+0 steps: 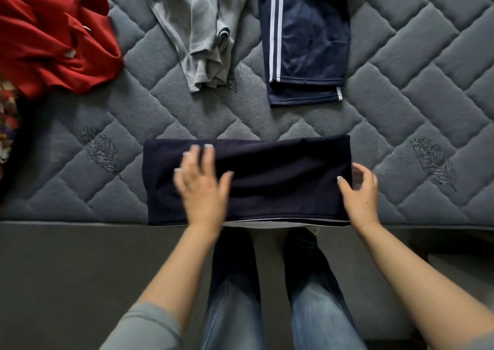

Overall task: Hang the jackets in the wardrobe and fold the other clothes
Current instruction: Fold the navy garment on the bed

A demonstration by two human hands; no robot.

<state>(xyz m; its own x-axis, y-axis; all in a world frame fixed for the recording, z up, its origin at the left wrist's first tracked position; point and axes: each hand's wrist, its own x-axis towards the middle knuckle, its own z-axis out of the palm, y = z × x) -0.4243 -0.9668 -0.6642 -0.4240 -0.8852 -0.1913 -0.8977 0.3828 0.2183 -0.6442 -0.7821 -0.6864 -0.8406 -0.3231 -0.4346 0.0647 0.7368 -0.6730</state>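
Item: dark navy garment (280,178), folded band at mattress (401,95) near edge | soft, light, limp | left hand (201,184) flat, fingers spread, pressing | right hand (359,189) curled at right end, grip unclear | lift by end corners

A grey quilted mattress (401,87) fills the view, stitched with leaf motifs (103,150). Along its near edge runs a dark bed base (80,264), and a floral fabric (6,120) peeks in at far left.
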